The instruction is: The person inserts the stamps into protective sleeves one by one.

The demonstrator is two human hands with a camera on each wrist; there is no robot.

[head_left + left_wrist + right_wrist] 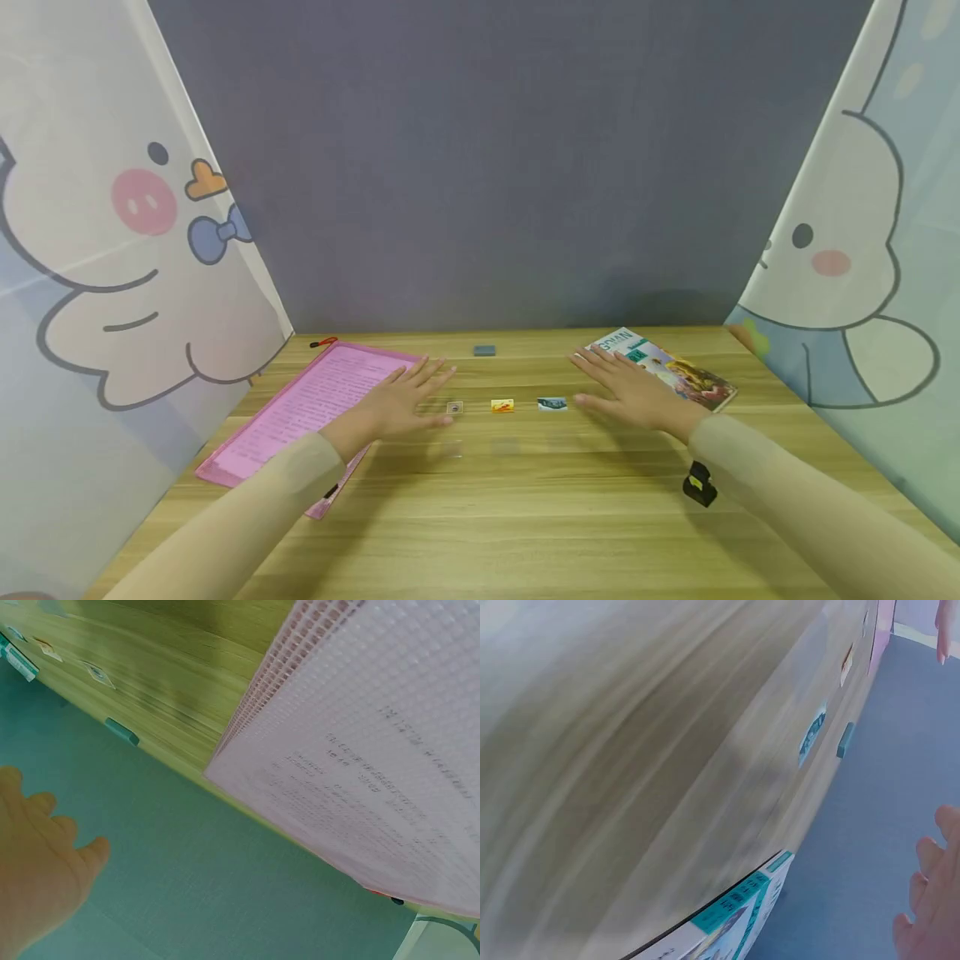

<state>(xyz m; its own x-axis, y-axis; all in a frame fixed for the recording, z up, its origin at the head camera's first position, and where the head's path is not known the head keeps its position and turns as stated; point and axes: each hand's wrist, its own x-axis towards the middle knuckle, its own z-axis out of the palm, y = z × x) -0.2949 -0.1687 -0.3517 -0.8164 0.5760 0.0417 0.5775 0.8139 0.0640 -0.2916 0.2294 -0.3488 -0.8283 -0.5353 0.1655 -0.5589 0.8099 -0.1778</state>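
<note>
Both hands are held over the wooden table, palms down with fingers spread, and neither holds anything. My left hand (401, 402) overlaps the right edge of a pink mesh zip pouch (300, 417) with printed sheets inside. My right hand (633, 393) covers part of a colourful book (686, 375). Between the hands lie three small flat pieces in a row: a pale framed one (454, 407), a yellow-orange one (502, 406) and a blue-grey one (552, 404). The left wrist view shows the left hand (45, 870) with its fingers apart; the right wrist view shows the right hand (934, 892) at its edge.
A small blue-grey block (484, 351) sits behind the row, towards the back edge. Near the right forearm is a little black object (700, 485) with a yellow mark. A grey panel (487, 167) stands behind the table (480, 533), with cartoon-printed curtains (90, 250) at both sides.
</note>
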